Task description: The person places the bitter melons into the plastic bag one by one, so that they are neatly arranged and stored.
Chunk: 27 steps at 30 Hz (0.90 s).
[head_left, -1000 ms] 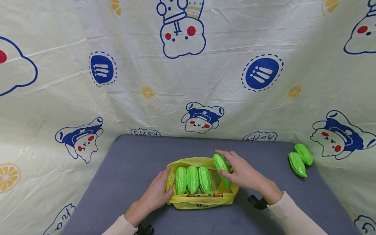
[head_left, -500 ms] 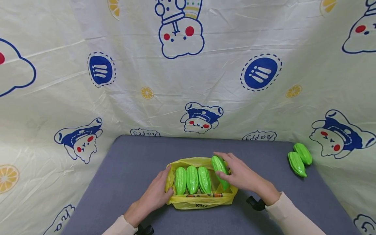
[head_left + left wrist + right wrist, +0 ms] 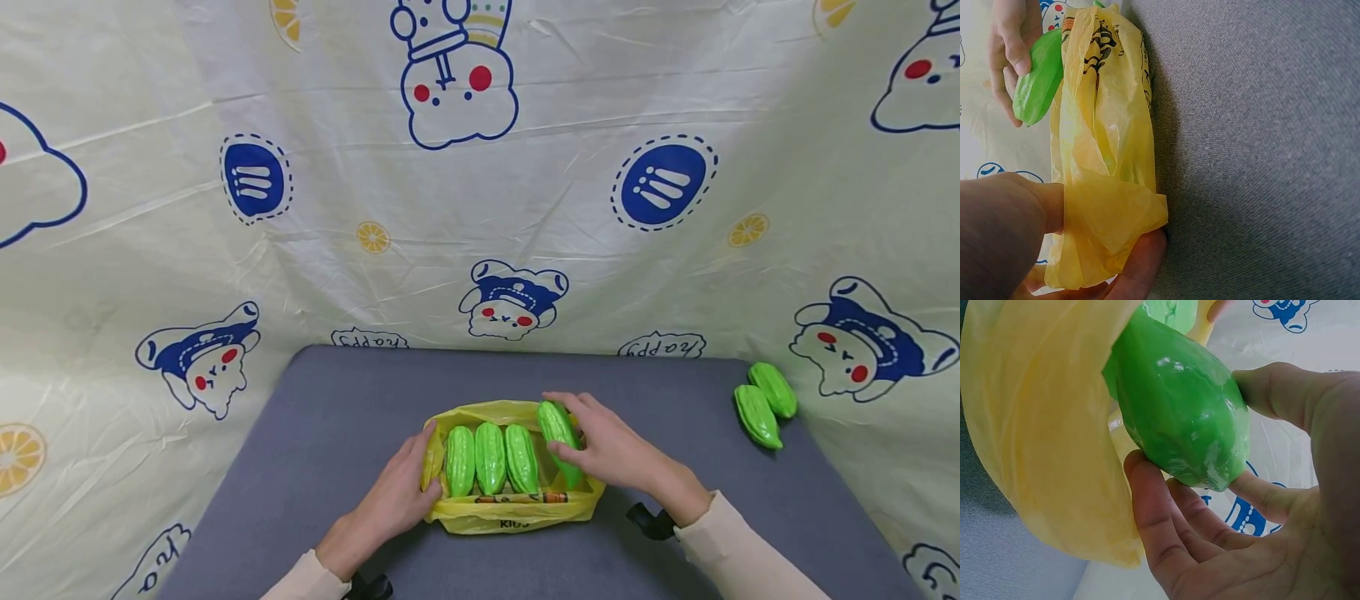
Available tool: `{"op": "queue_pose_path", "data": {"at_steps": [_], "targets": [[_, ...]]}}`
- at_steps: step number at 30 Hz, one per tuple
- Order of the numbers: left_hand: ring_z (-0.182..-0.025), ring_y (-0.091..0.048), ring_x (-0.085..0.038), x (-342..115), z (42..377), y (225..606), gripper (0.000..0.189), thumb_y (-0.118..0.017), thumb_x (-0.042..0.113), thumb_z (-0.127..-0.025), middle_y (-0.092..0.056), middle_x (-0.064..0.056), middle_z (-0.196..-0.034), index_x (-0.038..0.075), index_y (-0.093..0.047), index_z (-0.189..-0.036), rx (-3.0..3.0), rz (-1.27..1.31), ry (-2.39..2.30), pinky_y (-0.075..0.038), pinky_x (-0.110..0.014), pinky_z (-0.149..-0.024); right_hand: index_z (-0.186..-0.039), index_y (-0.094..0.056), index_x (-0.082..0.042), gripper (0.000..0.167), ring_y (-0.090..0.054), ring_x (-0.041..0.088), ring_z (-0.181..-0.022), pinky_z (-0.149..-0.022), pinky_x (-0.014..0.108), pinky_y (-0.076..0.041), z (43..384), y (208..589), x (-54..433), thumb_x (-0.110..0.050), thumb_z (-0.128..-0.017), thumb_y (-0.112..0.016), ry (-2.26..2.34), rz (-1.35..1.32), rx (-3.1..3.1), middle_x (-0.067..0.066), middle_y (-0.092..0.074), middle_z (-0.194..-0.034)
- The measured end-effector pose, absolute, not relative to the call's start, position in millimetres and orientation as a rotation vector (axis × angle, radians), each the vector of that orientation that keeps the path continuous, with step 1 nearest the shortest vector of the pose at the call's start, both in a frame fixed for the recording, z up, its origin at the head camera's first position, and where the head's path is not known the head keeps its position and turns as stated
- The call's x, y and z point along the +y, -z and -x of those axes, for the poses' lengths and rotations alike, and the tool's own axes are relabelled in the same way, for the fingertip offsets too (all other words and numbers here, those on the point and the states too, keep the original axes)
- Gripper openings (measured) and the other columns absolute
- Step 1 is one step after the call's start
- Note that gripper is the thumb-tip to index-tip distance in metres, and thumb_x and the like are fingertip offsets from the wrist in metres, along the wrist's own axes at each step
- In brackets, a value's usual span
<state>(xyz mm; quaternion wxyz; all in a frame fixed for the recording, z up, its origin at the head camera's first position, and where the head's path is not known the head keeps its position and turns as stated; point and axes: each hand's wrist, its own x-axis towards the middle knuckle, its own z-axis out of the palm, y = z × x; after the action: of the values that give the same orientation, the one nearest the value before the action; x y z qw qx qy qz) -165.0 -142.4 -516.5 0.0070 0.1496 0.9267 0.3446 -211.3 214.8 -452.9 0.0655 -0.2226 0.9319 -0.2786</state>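
A yellow plastic bag [image 3: 517, 527] lies with its mouth spread wide on the table, and three glossy green bitter melons [image 3: 491, 458] sit side by side in it. My left hand [image 3: 401, 492] grips the bag's left end, thumb over the rim and fingers along the outside [image 3: 1144, 262]. At the bag's right end, my right hand [image 3: 611, 442] holds another bitter melon [image 3: 1182, 406] between thumb and fingers. This melon [image 3: 558, 429] is tilted, its lower end within the bag opening and its upper end above the rim.
Two more bitter melons [image 3: 758, 417] lie together at the right edge of the grey table [image 3: 360, 383]. Behind the table hangs a pale printed sheet [image 3: 322, 275]. Black wrist straps [image 3: 651, 522] sit on the forearms.
The right hand, with its bitter melon, has shifted slightly left and lower into the bag opening. My left hand keeps its grip on the bag, and the other melons stay put.
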Motion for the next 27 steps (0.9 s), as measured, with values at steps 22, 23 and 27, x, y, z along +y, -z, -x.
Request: {"op": "queue_pose_path", "data": {"at_steps": [22,23,27], "targets": [[-0.130,-0.070,-0.035,-142.0,166.4,516.4,0.090,-0.075,0.002,-0.099,-0.062,-0.030,-0.163,-0.001,-0.037,-0.180,2.900,-0.468,-1.061,-0.060,-0.057,-0.105,-0.175,-0.049,-0.014,0.078,-0.066,0.016,-0.100,-0.082,0.037,-0.060,208.0,453.6,207.9,-0.030,-0.108,-0.086,0.855,0.661,2.793,0.022,-0.063,-0.152],[-0.130,-0.070,-0.035,-141.9,166.4,516.4,0.090,-0.076,0.002,-0.098,-0.062,-0.030,-0.163,-0.001,-0.037,-0.180,2.899,-0.467,-1.063,-0.060,-0.057,-0.105,-0.175,-0.049,-0.014,0.078,-0.065,0.016,-0.098,-0.080,0.036,-0.059,207.8,454.0,207.7,-0.030,-0.108,-0.087,0.856,0.658,2.792,0.022,-0.063,-0.151],[-0.129,-0.070,-0.034,-141.7,166.4,516.9,0.090,-0.076,0.002,-0.098,-0.062,-0.029,-0.162,-0.002,-0.037,-0.180,2.900,-0.467,-1.064,-0.060,-0.057,-0.105,-0.174,-0.050,-0.015,0.078,-0.062,0.015,-0.094,-0.078,0.035,-0.055,207.9,456.7,206.8,-0.030,-0.107,-0.087,0.860,0.641,2.793,0.021,-0.064,-0.148]]}}
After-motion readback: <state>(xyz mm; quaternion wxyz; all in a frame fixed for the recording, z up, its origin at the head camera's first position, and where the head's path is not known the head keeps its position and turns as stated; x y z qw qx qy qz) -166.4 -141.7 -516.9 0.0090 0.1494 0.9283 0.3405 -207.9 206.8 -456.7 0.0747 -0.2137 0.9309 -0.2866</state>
